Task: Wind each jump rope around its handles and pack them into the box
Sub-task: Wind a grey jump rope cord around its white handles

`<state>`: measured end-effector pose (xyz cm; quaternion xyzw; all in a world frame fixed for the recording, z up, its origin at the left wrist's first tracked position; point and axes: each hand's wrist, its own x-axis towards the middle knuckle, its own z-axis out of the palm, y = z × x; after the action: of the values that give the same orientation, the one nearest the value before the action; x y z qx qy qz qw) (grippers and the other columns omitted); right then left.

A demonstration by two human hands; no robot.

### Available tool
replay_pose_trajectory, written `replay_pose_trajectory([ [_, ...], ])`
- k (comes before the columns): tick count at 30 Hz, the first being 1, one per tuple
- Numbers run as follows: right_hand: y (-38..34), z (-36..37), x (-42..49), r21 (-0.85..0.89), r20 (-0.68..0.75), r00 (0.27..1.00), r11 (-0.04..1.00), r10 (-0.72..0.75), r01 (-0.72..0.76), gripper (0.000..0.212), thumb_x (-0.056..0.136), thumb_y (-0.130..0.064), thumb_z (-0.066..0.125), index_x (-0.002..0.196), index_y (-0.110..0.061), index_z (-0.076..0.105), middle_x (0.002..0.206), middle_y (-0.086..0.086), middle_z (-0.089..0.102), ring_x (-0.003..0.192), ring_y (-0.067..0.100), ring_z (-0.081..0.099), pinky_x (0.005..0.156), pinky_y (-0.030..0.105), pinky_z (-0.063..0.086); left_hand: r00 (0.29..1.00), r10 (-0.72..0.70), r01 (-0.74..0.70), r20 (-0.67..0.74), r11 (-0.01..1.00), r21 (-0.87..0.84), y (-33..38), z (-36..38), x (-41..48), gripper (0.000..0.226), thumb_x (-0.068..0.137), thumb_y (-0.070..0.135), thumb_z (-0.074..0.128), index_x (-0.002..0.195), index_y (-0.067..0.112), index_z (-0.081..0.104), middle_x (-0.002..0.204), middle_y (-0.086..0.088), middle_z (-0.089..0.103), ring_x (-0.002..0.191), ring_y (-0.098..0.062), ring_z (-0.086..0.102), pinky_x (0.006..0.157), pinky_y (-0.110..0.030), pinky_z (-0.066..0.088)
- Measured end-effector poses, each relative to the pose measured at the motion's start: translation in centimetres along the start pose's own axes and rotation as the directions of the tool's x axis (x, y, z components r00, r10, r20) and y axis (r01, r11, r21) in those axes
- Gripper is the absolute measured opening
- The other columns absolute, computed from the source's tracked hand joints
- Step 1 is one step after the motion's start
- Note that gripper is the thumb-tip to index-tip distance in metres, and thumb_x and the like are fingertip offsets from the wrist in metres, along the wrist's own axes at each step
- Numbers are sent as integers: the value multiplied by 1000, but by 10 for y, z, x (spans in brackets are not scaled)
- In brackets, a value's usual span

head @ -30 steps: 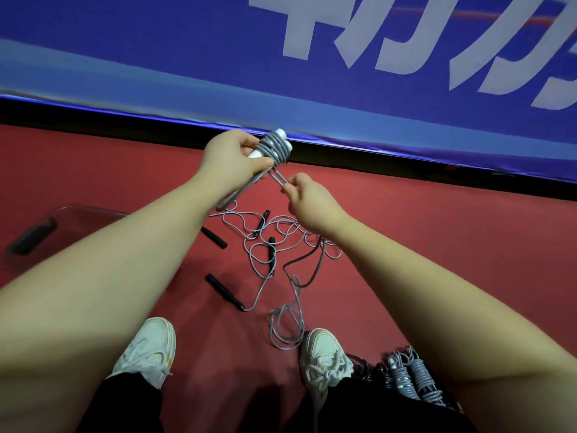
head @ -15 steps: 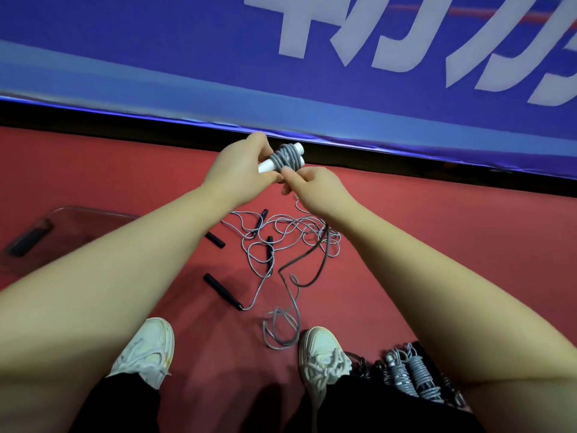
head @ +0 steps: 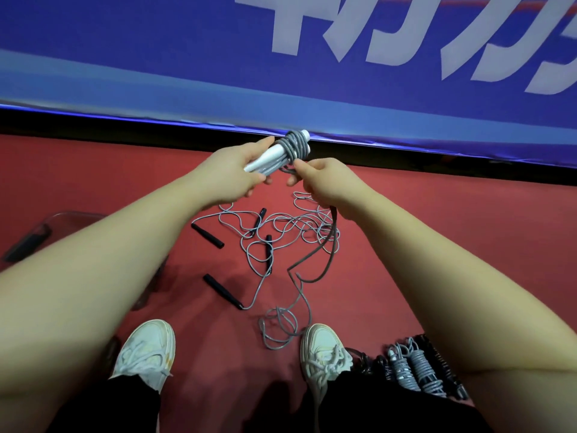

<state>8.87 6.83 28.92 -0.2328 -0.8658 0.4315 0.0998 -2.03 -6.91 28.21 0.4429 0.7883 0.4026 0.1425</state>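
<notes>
Left hand point(head: 231, 175) is curled around a pair of white handles point(head: 265, 159) held side by side, thumb on top. The far end of them is wrapped in a fat coil of grey rope point(head: 295, 145). Right hand point(head: 324, 182) is right beside it, thumb and forefinger pinching the rope just under the coil, other fingers loosely curled. All of this is up in the air over the far edge of the red floor point(head: 437, 232), where it meets a blue banner point(head: 156, 57) with big white lettering.

The rope's free end drops out from under the right hand and ends in a messy loop between two white sneakers point(head: 324, 348). Past that, mid-floor, is a tangle of loose ropes point(head: 290, 223) with four black handles point(head: 222, 290) scattered around it.

Near the right sneaker sit a few wound bundles point(head: 418, 367), lined up together. Over at the left edge there's a clear plastic container point(head: 71, 215), can't tell what's in it.
</notes>
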Motion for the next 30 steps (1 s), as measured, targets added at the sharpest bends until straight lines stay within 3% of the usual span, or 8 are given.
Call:
replay_pose_trajectory([
  [3, 3, -3, 0, -281, 12, 1000, 959, -13, 16, 23, 99, -29, 42, 97, -11, 56, 74, 6, 59, 57, 17, 46, 51, 24, 37, 998, 9, 6, -65, 974, 228, 2, 5, 3, 59, 94, 10, 52, 145, 34, 34, 116, -1, 66, 81, -11, 58, 73, -23, 40],
  [5, 6, -2, -2, -582, -15, 998, 812, -57, 38, 18, 99, -25, 42, 102, -10, 52, 89, 11, 63, 74, 26, 51, 63, 30, 37, 991, -18, 63, -136, 938, 341, -3, 8, 5, 58, 96, 14, 50, 146, 35, 31, 135, -3, 55, 113, -24, 54, 90, -28, 39],
  [8, 8, 2, -7, -764, -64, 991, 644, -121, 29, 19, 95, -8, 39, 109, -6, 52, 97, 13, 59, 76, 28, 44, 65, 32, 32, 981, -47, 120, -190, 910, 398, -11, 10, 7, 58, 97, 14, 47, 147, 38, 28, 139, -7, 51, 120, -32, 50, 92, -34, 41],
  [15, 6, 12, 0, -776, -100, 964, 625, -247, 80, 36, 100, -41, 34, 82, -15, 50, 77, 4, 49, 72, 26, 45, 60, 29, 32, 972, -17, 110, -232, 913, 392, -21, 7, 9, 59, 97, 15, 47, 147, 38, 27, 136, -9, 54, 118, -35, 51, 90, -37, 43],
  [20, 19, 11, 9, -329, -52, 996, 940, 76, -89, 28, 100, -20, 36, 74, -20, 47, 79, 6, 57, 62, 19, 55, 58, 25, 49, 960, 38, 78, -277, 915, 395, -15, 7, 8, 57, 98, 15, 45, 147, 37, 27, 130, -12, 56, 114, -36, 51, 86, -38, 42],
  [24, 18, 19, 7, -400, 18, 994, 912, 108, -92, 18, 93, -2, 44, 109, -6, 54, 110, 17, 63, 88, 25, 55, 78, 33, 49, 945, 58, 95, -321, 894, 439, -15, 9, 10, 57, 98, 13, 44, 148, 35, 27, 121, -17, 58, 110, -37, 51, 83, -41, 42],
  [28, 8, 29, -1, -454, 98, 992, 890, 85, -31, 33, 94, -2, 37, 120, 2, 57, 116, 21, 61, 76, 23, 48, 54, 21, 35, 928, 4, 184, -373, 866, 466, -31, 2, 14, 60, 96, 9, 44, 148, 33, 27, 116, -21, 58, 107, -40, 52, 80, -43, 41],
  [30, 1, 29, -5, -439, 86, 995, 898, 52, -9, 32, 96, -10, 37, 116, 0, 60, 110, 20, 62, 76, 26, 51, 57, 27, 37, 932, 4, 202, -363, 825, 528, -38, 2, 13, 61, 95, 9, 44, 149, 32, 26, 115, -22, 58, 104, -42, 53, 76, -43, 41],
])
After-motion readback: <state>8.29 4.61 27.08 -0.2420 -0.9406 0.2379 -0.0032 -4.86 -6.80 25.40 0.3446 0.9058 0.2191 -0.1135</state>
